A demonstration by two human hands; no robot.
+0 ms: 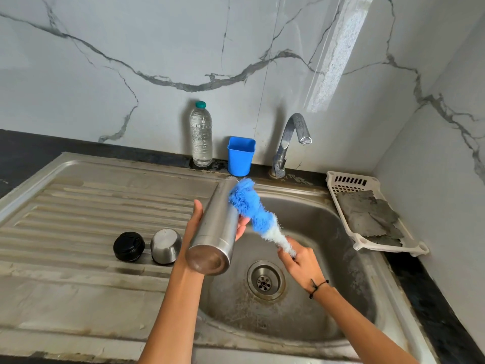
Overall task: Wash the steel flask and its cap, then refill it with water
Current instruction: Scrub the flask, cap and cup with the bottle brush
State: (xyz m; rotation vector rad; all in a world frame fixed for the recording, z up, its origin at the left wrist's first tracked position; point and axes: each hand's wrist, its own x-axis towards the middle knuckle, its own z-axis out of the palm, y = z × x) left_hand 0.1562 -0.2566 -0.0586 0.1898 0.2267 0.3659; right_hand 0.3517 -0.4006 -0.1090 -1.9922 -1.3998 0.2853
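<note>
Presently: steel flask point(215, 227), gripped mid-body in left hand point(195, 224), tilted over the sink point(328, 285); right hand point(299, 261) clasps the bottle brush point(252, 208) against its side. Black cap point(128, 246) and steel cup point(165, 246) rest on the drainboard point(78, 206). Risk, judged: a wet steel body may slip under brush pressure and drop into the basin.

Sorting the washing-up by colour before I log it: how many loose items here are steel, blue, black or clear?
Steel: 2, the flask and steel cap
Blue: 2, the brush and cup
Black: 1, the stopper
Clear: 1, the water bottle
Total: 6
</note>
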